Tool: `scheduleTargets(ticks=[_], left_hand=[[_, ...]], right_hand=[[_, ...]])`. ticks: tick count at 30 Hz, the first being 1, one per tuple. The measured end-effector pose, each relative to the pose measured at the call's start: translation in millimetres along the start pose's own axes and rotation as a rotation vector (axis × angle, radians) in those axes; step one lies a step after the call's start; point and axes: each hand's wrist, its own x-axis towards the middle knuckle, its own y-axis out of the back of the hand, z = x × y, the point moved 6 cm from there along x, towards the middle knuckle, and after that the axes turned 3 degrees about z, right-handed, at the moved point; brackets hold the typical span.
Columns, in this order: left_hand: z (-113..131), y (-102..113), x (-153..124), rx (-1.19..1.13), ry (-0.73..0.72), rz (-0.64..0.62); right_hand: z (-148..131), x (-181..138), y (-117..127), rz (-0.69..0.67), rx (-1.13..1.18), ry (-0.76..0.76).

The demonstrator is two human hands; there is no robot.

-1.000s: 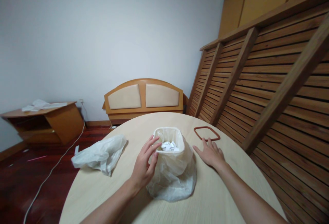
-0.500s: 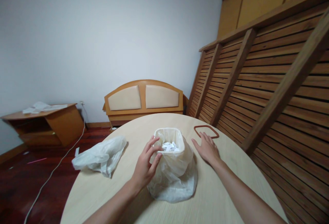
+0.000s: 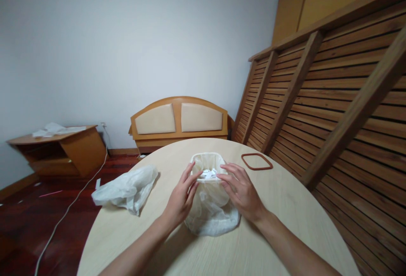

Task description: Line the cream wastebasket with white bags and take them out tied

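Observation:
A small white waste bin [image 3: 207,159] lined with a thin white plastic bag [image 3: 211,212] stands on a round pale wooden table [image 3: 279,233]. Crumpled paper lies inside it. My left hand [image 3: 182,198] rests on the bin's left rim, fingers spread and slightly curled on the bag's edge. Over the right rim lies my right hand [image 3: 239,189], fingers apart and touching the liner. Neither hand has closed round anything.
A loose crumpled plastic bag [image 3: 127,188] lies on the table's left part. A brown rectangular ring [image 3: 256,161] lies to the right of the bin. A slatted wooden frame [image 3: 333,111] leans along the right. Behind are a headboard [image 3: 179,121], a side cabinet [image 3: 60,151] and a floor cable [image 3: 68,210].
My right hand has left the tabletop near the brown ring and moved left onto the bin's right rim. The left hand stays on the left rim.

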Motion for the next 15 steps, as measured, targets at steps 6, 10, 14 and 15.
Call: scheduleTargets(ticks=[6,10,14,15], left_hand=[[-5.6,-3.7,-1.2,0.019,0.002,-0.042],[-5.1,-4.1,-2.6,0.058,-0.005,-0.069],[-4.5,-0.5,-3.1,0.123,-0.013,-0.014],[-4.5,1.4,-3.0,0.139,-0.015,0.018]], right_hand=[[2.7,1.4,-2.0,0.057,-0.016,-0.017],[6.1,0.7,-0.7,0.073,-0.052,-0.012],[13.3,-1.1,0.9,0.095,-0.103,-0.033],[16.2,-1.6,1.5,0.105,-0.118,-0.039]])
